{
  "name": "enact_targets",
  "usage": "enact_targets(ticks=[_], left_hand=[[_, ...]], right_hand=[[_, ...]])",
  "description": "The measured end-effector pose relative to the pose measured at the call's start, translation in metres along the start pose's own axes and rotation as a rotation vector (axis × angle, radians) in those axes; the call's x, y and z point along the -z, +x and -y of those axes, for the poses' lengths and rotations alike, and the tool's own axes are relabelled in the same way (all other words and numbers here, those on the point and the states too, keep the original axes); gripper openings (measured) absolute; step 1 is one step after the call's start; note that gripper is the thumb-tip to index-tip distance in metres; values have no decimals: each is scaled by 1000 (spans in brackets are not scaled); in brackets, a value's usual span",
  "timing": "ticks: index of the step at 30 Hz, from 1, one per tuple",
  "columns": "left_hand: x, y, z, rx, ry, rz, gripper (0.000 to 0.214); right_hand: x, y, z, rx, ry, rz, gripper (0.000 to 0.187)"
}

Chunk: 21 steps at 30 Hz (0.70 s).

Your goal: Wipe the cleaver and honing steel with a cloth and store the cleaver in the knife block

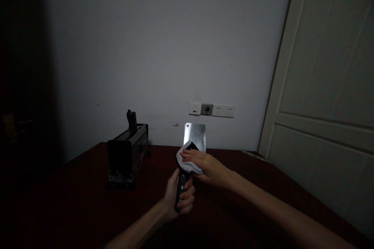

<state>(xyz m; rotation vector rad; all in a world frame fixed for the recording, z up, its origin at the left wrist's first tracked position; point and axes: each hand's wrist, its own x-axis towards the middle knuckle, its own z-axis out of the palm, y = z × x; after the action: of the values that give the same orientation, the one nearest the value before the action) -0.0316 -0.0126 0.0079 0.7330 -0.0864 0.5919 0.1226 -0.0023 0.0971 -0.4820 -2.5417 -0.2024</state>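
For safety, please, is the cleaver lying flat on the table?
No, the left hand holds the cleaver upright; the right hand presses a cloth on it.

No text, brand, number or sign can be read anywhere in this dim view. The cleaver [195, 136] shows a bare, shiny blade with one small round spot near its upper corner. It is perhaps a hole or a rivet rather than a mark, and the poor light leaves that unsure. The white cloth [193, 169] carries no print. The row of wall sockets [223, 111] shows only pin holes and one dark plate, without legible lettering. The dark knife block [128, 153] has no label that can be made out on the faces turned this way.
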Motion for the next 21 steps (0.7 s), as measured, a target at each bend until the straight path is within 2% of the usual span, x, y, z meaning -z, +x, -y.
enact_targets(ticks=[2, 6, 8, 11, 14, 16, 18, 21], left_hand=[[-1, 0, 1, -5, 2, 10, 58], [-9, 0, 6, 51, 9, 22, 65], [-13, -1, 7, 65, 1, 6, 67], [-14, -2, 6, 68, -5, -37, 68], [-12, -1, 2, 46, 4, -74, 67], [-11, -1, 0, 23, 16, -80, 66], [-10, -1, -1, 18, 36, -65, 66], [-11, -1, 0, 42, 74, -19, 66]], right_hand=[[8, 7, -8, -31, -36, -23, 44], [35, 32, -43, -140, -124, -130, 38], [39, 39, -53, -164, -151, -163, 37], [28, 35, -47, -162, -173, -180, 40], [10, 23, -25, -102, -135, -122, 44], [6, 18, -14, -59, -107, -76, 49], [12, 17, -11, -43, -103, -61, 51], [33, 26, -22, -79, -135, -128, 47]])
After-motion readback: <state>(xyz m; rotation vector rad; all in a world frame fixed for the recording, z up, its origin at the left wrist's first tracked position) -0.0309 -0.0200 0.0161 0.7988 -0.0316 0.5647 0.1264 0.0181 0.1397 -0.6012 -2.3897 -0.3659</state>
